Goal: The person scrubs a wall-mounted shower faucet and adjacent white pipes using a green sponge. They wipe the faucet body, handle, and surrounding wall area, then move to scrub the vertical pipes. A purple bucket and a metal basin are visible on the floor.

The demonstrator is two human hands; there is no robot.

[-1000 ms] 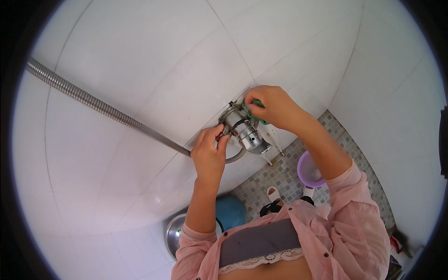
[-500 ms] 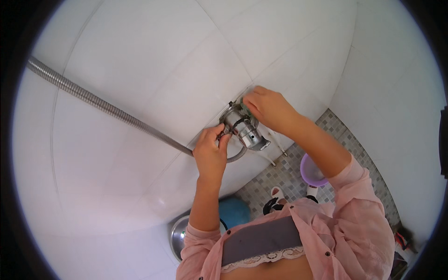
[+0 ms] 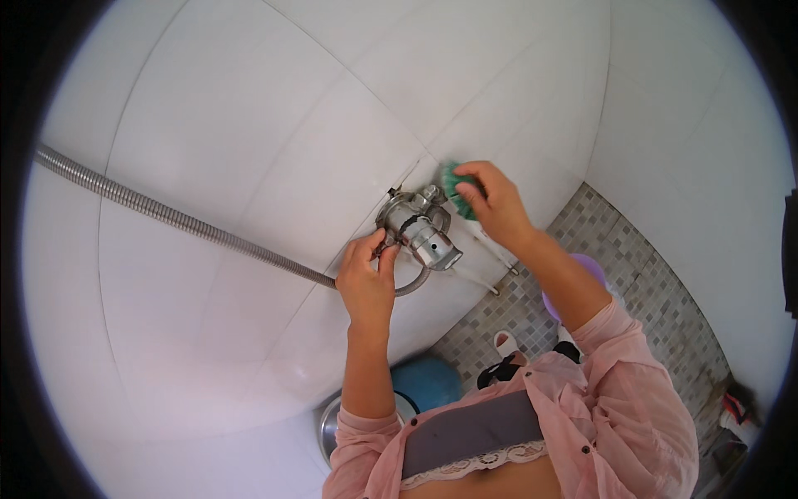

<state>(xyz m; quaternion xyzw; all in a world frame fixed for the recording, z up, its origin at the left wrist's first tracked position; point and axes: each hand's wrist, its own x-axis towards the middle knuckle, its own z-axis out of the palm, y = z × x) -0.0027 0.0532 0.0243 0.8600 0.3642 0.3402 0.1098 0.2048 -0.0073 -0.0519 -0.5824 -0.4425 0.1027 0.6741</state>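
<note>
A chrome shower faucet is mounted on the white tiled wall, its lever end pointing down and right. My left hand is closed, thumb and fingers pinching a fitting on the faucet's left side. Pinched in my right hand is a green scouring pad, held just right of the faucet's far end and close to the wall. A ribbed metal shower hose runs from the upper left along the wall, passes behind my left hand and curls below the faucet.
Two pale pipes show below the faucet. On the mosaic floor are a purple basin, partly behind my right forearm, and a blue tub. A metal basin stands at lower left. Dark and red items lie at far right.
My right hand has drawn away from the faucet to the right, bringing the green scouring pad into clear view. My left hand keeps its grip. The whole view has shifted slightly.
</note>
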